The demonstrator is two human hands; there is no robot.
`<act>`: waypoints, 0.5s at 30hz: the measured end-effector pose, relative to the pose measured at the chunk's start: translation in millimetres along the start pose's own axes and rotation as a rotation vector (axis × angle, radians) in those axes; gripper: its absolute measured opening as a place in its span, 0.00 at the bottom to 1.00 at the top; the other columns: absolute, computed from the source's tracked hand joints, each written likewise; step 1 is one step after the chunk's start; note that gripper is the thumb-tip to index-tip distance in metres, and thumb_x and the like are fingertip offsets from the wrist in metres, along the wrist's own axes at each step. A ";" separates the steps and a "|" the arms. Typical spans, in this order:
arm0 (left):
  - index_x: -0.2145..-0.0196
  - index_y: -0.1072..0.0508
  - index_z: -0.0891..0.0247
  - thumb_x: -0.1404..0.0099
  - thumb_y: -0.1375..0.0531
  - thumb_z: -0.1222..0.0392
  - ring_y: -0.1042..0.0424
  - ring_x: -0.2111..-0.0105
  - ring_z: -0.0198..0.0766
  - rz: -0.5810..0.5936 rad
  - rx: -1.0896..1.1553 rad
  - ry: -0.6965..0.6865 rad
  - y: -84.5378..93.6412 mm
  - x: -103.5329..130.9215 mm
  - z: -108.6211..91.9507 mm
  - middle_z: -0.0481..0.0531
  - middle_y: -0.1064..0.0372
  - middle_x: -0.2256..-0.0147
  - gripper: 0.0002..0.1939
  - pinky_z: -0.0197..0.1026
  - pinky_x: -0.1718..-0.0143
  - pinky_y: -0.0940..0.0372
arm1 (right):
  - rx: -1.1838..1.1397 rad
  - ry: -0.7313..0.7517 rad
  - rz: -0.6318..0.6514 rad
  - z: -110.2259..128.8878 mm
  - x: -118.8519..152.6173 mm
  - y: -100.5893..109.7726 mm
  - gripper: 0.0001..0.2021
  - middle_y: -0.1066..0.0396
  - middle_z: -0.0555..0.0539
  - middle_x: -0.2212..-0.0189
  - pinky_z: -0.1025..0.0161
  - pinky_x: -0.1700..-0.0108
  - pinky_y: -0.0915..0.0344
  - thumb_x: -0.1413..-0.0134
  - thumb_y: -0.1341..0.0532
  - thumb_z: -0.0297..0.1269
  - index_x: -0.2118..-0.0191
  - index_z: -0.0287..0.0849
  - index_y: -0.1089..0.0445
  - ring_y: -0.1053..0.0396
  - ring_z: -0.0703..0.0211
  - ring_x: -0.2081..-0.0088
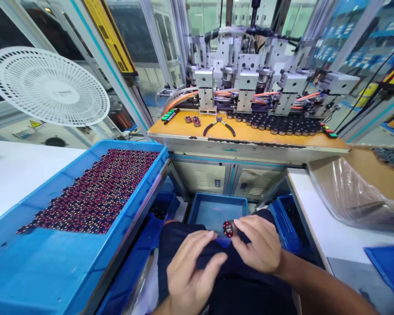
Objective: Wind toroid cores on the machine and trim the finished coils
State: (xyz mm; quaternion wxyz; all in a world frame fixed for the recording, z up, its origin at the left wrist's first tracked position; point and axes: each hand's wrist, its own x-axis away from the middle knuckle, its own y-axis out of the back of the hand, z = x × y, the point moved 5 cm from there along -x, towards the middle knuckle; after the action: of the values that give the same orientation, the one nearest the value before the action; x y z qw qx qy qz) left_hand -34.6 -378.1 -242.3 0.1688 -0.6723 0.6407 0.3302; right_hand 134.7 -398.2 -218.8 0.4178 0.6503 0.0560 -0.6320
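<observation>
My right hand (259, 243) holds a small ring-shaped motor part (228, 229), dark with red spots around its rim, between thumb and fingers above my lap. Its open face points left. Close beside it, my left hand (193, 267) is apart from the part, thumb and fingers spread with nothing between them. Many similar parts (101, 188) with red and pale dots lie in rows in the large blue tray (52, 258) on the left. A few matching parts (192, 119) stand on the orange bench top ahead.
Pliers (219, 126) and dark cylindrical parts (279, 124) lie on the orange bench (170, 127) under a machine with metal clamps (246, 87). A blue bin (218, 210) sits on the floor ahead. A white fan (49, 87) stands left; a plastic-lined carton (354, 192) is at right.
</observation>
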 end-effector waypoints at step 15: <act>0.53 0.23 0.58 0.41 0.33 0.68 0.23 0.61 0.40 0.240 0.042 -0.024 -7.7 -31.0 -14.4 0.54 0.19 0.57 0.18 0.44 0.57 0.27 | -0.387 -0.193 0.089 10.6 -15.8 6.8 0.11 0.27 0.44 0.68 0.61 0.68 0.29 0.44 0.37 0.30 0.54 0.41 0.30 0.28 0.57 0.68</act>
State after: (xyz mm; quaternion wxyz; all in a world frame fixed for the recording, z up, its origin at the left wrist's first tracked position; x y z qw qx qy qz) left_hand -22.6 -363.3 -213.0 0.1498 -0.5830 0.7214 0.3425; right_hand 127.5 -401.8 -200.3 0.5655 0.4965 0.1072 -0.6498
